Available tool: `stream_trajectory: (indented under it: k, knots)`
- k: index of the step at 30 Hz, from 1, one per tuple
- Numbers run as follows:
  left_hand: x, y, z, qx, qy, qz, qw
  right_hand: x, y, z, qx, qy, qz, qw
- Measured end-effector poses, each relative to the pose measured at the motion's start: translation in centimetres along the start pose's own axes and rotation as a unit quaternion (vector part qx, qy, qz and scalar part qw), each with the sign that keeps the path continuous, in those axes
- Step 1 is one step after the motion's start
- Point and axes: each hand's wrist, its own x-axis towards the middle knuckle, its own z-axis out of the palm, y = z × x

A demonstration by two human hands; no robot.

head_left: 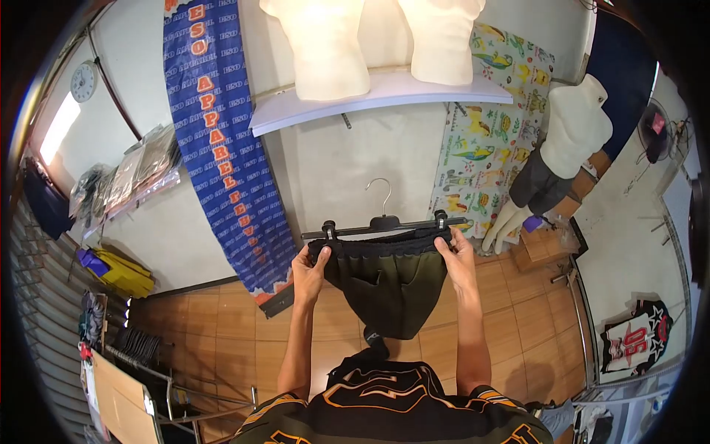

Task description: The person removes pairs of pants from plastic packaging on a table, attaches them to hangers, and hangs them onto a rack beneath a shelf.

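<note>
Dark olive shorts (403, 285) with a black elastic waistband hang from a black clip hanger (384, 223) with a metal hook. My left hand (309, 271) pinches the left end of the waistband, thumb in front, just below the left clip. At the opposite end, my right hand (458, 259) grips the waistband beside the right clip, its thumb also on the front. Both arms reach forward, and the hanger is held roughly level. The fingers behind the fabric are mostly hidden.
Two torso mannequins stand on a white shelf (384, 100) ahead. At right are a mannequin in dark shorts (543, 181) and a cardboard box (543, 248). A blue banner (214, 148) hangs at left. Clothes racks (174, 388) are at lower left. The floor is tiled (281, 337).
</note>
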Motion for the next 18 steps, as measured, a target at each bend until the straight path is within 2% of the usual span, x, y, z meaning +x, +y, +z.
stream_trajectory:
  k: [4, 7, 10, 11, 18]
  knots:
    - [6.6, -1.2, 1.3, 0.040, -0.001, -0.016, 0.999, 7.3, 2.4, 0.0, -0.024, -0.002, 0.068, 0.997]
    - [11.6, -2.9, 1.8, 0.050, 0.007, -0.014, 0.999, 12.6, 5.0, 0.8, -0.095, 0.049, 0.067, 0.992]
    - [15.2, -4.0, 2.2, 0.059, 0.026, -0.010, 0.998, 16.5, 5.9, 1.8, -0.074, 0.011, 0.088, 0.993]
    - [16.5, -4.8, 2.1, 0.068, 0.033, -0.009, 0.997, 17.7, 6.1, 2.6, -0.102, 0.043, 0.081, 0.991]
    - [23.8, -8.2, 3.2, 0.101, 0.109, -0.035, 0.988, 27.9, 12.0, 3.1, -0.032, -0.036, 0.094, 0.994]
